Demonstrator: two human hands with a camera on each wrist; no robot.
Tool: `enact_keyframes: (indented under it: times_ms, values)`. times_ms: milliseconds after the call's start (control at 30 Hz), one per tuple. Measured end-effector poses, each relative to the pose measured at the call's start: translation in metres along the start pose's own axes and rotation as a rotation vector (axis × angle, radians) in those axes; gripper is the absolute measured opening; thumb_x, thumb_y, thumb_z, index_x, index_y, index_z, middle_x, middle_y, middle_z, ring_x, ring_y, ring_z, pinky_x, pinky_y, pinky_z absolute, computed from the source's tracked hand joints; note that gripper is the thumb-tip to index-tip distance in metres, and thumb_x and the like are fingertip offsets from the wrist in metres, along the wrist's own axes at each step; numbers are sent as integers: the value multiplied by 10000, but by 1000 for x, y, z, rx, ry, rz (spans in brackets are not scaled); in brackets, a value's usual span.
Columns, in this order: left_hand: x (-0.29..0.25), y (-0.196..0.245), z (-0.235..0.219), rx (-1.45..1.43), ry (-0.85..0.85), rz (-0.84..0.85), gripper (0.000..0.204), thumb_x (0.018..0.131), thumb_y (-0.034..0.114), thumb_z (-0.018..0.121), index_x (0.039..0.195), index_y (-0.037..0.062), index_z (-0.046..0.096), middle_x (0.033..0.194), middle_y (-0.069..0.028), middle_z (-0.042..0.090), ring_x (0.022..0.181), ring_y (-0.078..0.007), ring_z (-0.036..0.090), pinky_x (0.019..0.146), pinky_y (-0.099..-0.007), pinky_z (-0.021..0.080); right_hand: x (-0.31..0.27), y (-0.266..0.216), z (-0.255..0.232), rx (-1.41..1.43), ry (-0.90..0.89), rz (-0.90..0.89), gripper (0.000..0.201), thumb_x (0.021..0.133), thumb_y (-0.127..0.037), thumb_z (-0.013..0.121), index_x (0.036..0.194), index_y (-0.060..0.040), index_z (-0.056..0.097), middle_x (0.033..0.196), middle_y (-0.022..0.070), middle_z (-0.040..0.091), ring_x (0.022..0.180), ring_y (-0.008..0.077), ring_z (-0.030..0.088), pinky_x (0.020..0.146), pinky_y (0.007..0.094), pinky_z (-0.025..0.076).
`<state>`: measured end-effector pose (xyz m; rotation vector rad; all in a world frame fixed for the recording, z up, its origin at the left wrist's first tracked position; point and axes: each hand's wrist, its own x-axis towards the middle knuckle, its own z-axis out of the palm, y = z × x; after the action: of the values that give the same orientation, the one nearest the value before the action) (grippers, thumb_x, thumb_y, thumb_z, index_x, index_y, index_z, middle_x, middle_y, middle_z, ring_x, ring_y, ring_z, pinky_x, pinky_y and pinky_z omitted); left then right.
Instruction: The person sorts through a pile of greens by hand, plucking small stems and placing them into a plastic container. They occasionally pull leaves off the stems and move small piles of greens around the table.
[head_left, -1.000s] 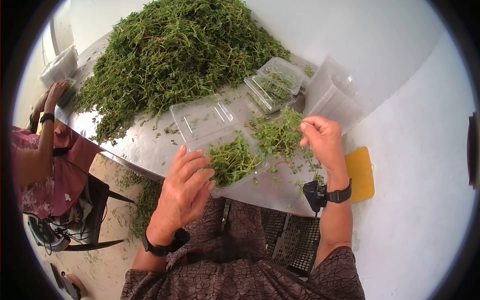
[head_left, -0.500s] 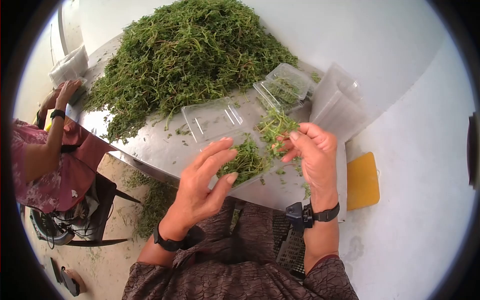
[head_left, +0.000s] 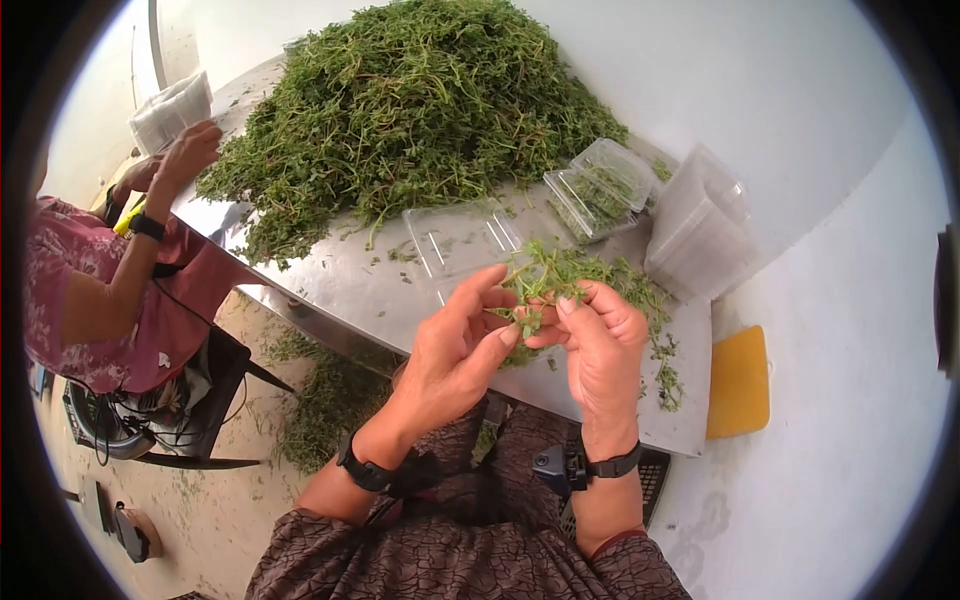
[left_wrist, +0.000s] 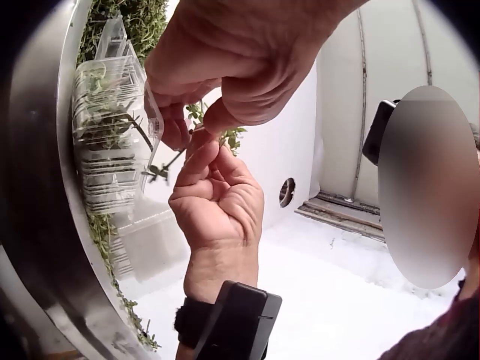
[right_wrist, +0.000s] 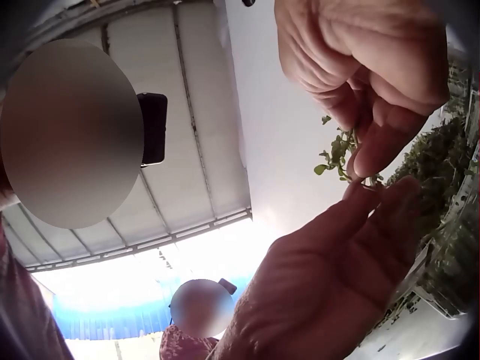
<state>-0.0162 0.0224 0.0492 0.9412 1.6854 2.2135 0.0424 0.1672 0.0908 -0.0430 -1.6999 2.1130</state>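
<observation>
The clear box (head_left: 462,238) lies with lid open, its greens mostly hidden behind the hands; a farther box (head_left: 592,208) also contains greens. The right hand (head_left: 604,350) pinches the sprigs (head_left: 548,272) above the open box. Half a second ago the left hand (head_left: 452,350) was apart; now, half-curved, it meets them, whether gripping I cannot tell.

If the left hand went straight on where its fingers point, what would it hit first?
Most likely the small bunch of greens, right at the tips of the left hand; just past it comes the right hand, which pinches it. The exact gap is hard to judge.
</observation>
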Motion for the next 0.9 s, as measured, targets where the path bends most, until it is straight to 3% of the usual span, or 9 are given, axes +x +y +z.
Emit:
enact_keyframes:
  times_ms: [200,267,500,567,600,667,700,833,900]
  values:
    - [-2,1,-2,-81,-11,-150,428,967,17,538,1384,-37,457,1091,-60,630,851,-80,582,753,-260,498,-2,4,1,-8,32,0,161,950,-23,519,983,88,629,906,178,719,788,171,705,659,282,598]
    - [-2,0,-1,-120,15,-142,401,970,14,531,1365,-34,485,1072,-53,636,857,-80,583,752,-257,497,-3,9,-3,-5,23,-16,174,956,-46,523,1026,80,620,966,174,702,854,249,722,654,323,602]
    - [-2,0,2,-310,65,-154,359,1012,92,492,1347,-37,507,1055,-43,646,883,-93,594,784,-265,492,-9,22,3,-165,88,-90,155,956,3,506,1023,85,620,979,174,704,849,246,721,696,309,597]
    - [0,-2,2,-309,58,-170,368,1029,138,459,1352,-35,501,1087,-52,639,909,-99,594,806,-276,492,-11,32,11,-345,184,-345,143,894,55,556,1015,64,633,997,168,715,779,198,710,700,290,584]
    - [1,-3,2,-307,50,-187,384,1046,185,426,1356,-32,495,1119,-62,632,936,-105,595,828,-287,492,-11,33,12,-345,184,-345,143,894,55,556,1015,64,633,997,168,715,779,198,710,700,290,584]
    - [0,-8,0,-327,54,-215,406,1055,218,391,1364,-27,485,1137,-66,615,966,-114,591,848,-293,492,-10,33,15,-909,209,-754,201,830,87,602,1026,61,638,1043,192,691,782,248,711,707,301,585]
    - [-1,-7,-2,-348,59,-244,431,1063,252,355,1373,-22,475,1154,-69,598,997,-122,587,867,-300,491,-13,34,17,-992,217,-793,225,777,87,653,1001,69,645,1058,203,671,804,298,705,692,317,586]
    - [-3,7,-6,-239,3,-337,460,1067,293,328,1379,-15,465,1179,-75,576,1044,-123,581,896,-300,488,-16,38,24,-1083,176,-876,239,733,91,704,968,67,677,1055,185,681,852,311,706,724,370,573]
    - [-3,-1,-1,-358,30,-232,415,1058,242,392,1371,-18,471,1107,-52,611,904,-83,560,785,-258,471,-18,38,25,-1117,163,-891,239,724,94,699,961,70,681,1051,185,682,872,313,704,734,370,572]
